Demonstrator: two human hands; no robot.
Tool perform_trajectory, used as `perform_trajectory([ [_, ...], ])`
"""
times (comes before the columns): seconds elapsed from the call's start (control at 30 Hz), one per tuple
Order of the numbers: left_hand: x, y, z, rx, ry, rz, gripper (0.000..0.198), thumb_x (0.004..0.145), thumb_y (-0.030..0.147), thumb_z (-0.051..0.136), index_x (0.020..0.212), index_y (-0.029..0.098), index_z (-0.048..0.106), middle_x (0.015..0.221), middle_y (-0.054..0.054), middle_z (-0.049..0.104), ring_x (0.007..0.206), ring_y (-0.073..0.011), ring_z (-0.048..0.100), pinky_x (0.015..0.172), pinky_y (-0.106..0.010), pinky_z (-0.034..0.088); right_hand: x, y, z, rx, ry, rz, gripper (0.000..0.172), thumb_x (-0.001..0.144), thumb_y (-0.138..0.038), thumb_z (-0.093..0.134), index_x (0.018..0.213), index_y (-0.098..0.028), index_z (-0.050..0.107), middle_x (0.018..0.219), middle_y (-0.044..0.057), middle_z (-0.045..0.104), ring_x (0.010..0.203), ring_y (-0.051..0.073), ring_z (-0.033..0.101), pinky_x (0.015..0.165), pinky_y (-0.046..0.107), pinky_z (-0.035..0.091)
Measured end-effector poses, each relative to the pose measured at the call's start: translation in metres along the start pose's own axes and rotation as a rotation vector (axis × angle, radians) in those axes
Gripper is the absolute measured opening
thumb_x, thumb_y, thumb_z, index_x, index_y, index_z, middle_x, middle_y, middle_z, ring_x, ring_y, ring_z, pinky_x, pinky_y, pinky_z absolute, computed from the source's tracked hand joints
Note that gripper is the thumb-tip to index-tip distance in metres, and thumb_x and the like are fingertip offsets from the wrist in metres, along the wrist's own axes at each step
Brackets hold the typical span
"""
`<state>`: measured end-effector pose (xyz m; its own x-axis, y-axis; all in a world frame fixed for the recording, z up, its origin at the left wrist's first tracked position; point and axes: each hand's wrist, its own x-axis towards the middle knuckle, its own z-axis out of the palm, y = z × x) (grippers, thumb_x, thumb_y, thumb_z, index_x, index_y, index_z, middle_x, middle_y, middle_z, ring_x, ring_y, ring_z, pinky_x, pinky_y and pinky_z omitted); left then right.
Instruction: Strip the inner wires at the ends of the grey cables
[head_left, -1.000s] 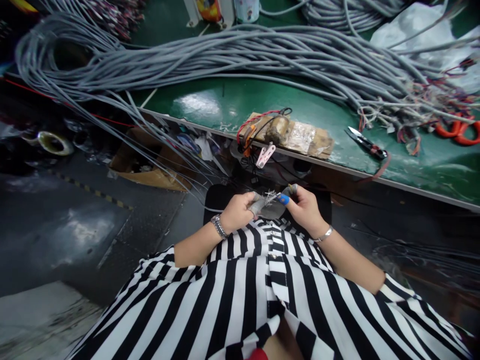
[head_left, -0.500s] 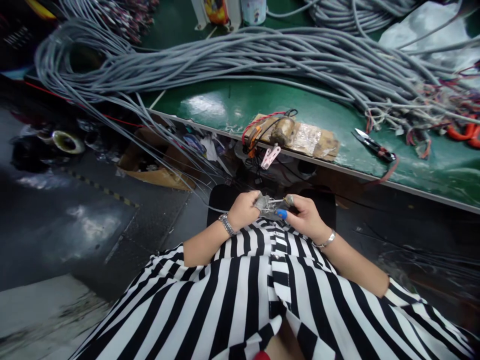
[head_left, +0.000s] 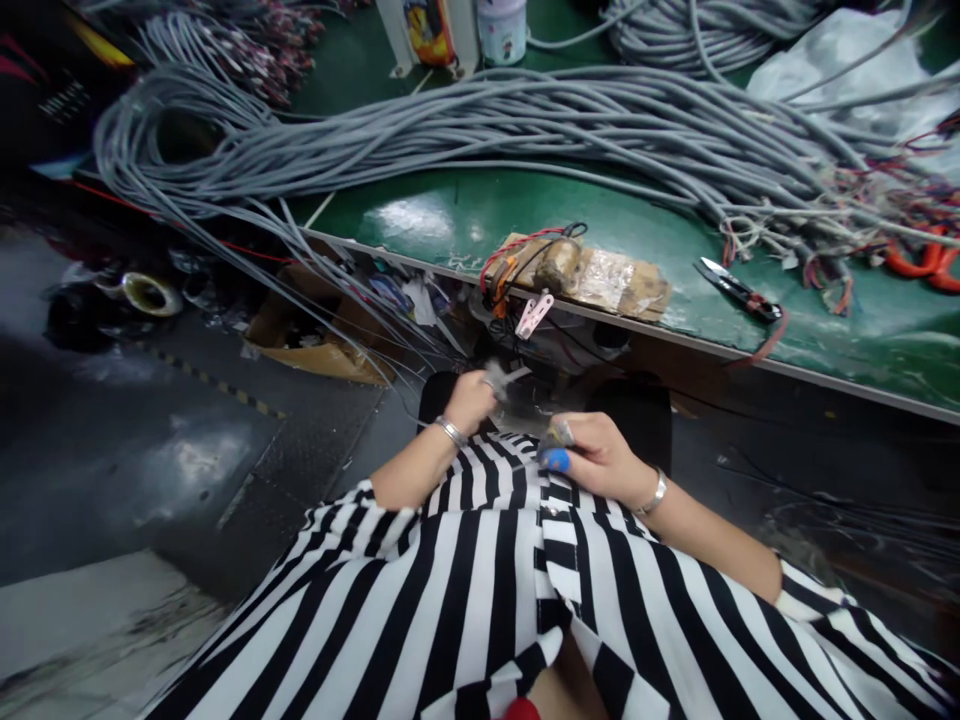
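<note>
My left hand (head_left: 469, 402) is closed over my lap, around the end of a thin grey cable (head_left: 411, 408) that comes down from the bench. A pale, blurred end (head_left: 516, 377) sticks out past its fingertips. To the right and slightly lower, my right hand (head_left: 600, 458) is pinched closed, with a blue covering (head_left: 555, 460) on the thumb and a greyish wrap on a finger. Whatever lies in that pinch is smeared by motion. The hands are apart, in front of my striped shirt (head_left: 480, 590).
A long bundle of grey cables (head_left: 450, 125) lies across the green bench (head_left: 420, 215). Near its front edge are a taped cardboard piece (head_left: 611, 278), a pink clip (head_left: 535, 315) and a cutting tool (head_left: 739, 290). Orange-handled scissors (head_left: 926, 258) lie right; a cardboard box (head_left: 315, 345) stands on the floor.
My hands have separated: the left moved up and left with the cable end, the right slightly down. Before, they were close together over bare grey-white strands.
</note>
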<state>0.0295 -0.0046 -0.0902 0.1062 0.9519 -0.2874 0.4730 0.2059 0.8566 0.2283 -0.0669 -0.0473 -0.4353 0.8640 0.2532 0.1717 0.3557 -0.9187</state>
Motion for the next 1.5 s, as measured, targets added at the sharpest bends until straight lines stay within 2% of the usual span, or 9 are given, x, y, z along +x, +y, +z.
perform_trajectory([
  [0.17,-0.008,0.001,-0.005,-0.117,-0.064,-0.135,0.024,0.082,0.031,0.040,0.065,0.017,0.049,0.042,0.005,0.045,0.029,-0.0054,0.035,0.032,-0.017,0.024,0.002,0.021,-0.001,-0.009,0.353,0.207,0.019,0.081,-0.039,0.060,0.084,-0.020,0.059,0.069,-0.001,0.056,0.061,0.012,0.051,0.058,0.025,0.044],
  [0.4,-0.022,0.013,0.008,-0.152,-0.347,-0.134,0.023,0.077,0.031,0.058,0.063,0.014,0.054,0.047,0.003,0.053,0.030,-0.0051,0.045,0.032,-0.015,0.030,0.005,0.032,0.007,-0.164,0.183,0.170,0.010,0.083,-0.027,0.056,0.086,-0.019,0.063,0.080,0.003,0.065,0.072,0.015,0.059,0.068,0.028,0.047],
  [0.6,0.017,0.000,-0.012,-0.566,0.142,-0.268,0.038,0.085,0.053,0.047,0.091,0.016,0.054,0.061,0.000,0.060,0.042,-0.0097,0.057,0.040,-0.018,0.040,0.003,0.025,0.004,0.075,0.266,0.320,0.013,0.077,-0.032,0.062,0.077,-0.019,0.062,0.072,0.001,0.065,0.063,0.014,0.057,0.061,0.028,0.047],
  [0.7,0.009,-0.007,-0.014,-0.614,0.161,-0.061,0.045,0.083,0.057,0.048,0.102,0.017,0.051,0.079,-0.003,0.064,0.062,-0.0122,0.065,0.056,-0.022,0.050,0.006,0.029,0.002,0.307,0.455,0.462,0.023,0.070,-0.040,0.069,0.073,-0.019,0.061,0.066,0.000,0.062,0.059,0.012,0.054,0.056,0.026,0.045],
  [0.83,-0.025,-0.008,-0.004,-0.231,-0.223,0.268,0.044,0.077,0.043,0.065,0.108,0.014,0.054,0.091,-0.007,0.065,0.079,-0.0146,0.065,0.072,-0.026,0.052,0.012,0.035,0.004,0.495,0.600,0.615,0.033,0.061,-0.045,0.076,0.071,-0.018,0.059,0.057,-0.003,0.057,0.049,0.009,0.046,0.047,0.023,0.038],
  [1.0,-0.035,0.000,-0.013,0.438,0.100,0.641,0.021,0.081,0.028,0.059,0.097,0.016,0.065,0.093,-0.009,0.064,0.075,-0.0144,0.061,0.066,-0.024,0.046,0.014,0.033,0.007,0.413,0.544,0.617,0.033,0.059,-0.045,0.077,0.066,-0.017,0.061,0.058,-0.001,0.060,0.053,0.010,0.049,0.052,0.024,0.040],
  [1.1,-0.031,0.006,-0.024,0.634,0.079,0.725,0.016,0.082,0.026,0.054,0.082,0.016,0.066,0.082,-0.007,0.064,0.065,-0.0133,0.057,0.058,-0.024,0.041,0.011,0.027,0.002,0.321,0.436,0.601,0.030,0.060,-0.043,0.077,0.064,-0.017,0.062,0.059,0.000,0.061,0.057,0.011,0.051,0.056,0.025,0.042],
  [1.33,-0.037,0.018,-0.026,-0.150,-0.469,0.208,0.027,0.078,0.041,0.061,0.071,0.015,0.056,0.057,0.001,0.052,0.049,-0.0074,0.044,0.048,-0.019,0.033,0.016,0.023,-0.003,0.380,0.274,0.670,0.033,0.066,-0.046,0.071,0.069,-0.017,0.057,0.051,-0.004,0.053,0.045,0.007,0.038,0.047,0.023,0.031],
  [1.5,-0.043,0.019,-0.021,-0.623,-0.448,-0.235,0.042,0.061,0.045,0.076,0.062,0.017,0.045,0.041,0.010,0.029,0.035,-0.0015,0.018,0.037,-0.018,0.009,0.019,0.023,-0.007,0.029,0.122,0.529,0.033,0.078,-0.051,0.058,0.071,-0.018,0.057,0.061,-0.001,0.055,0.056,0.012,0.046,0.055,0.026,0.036],
])
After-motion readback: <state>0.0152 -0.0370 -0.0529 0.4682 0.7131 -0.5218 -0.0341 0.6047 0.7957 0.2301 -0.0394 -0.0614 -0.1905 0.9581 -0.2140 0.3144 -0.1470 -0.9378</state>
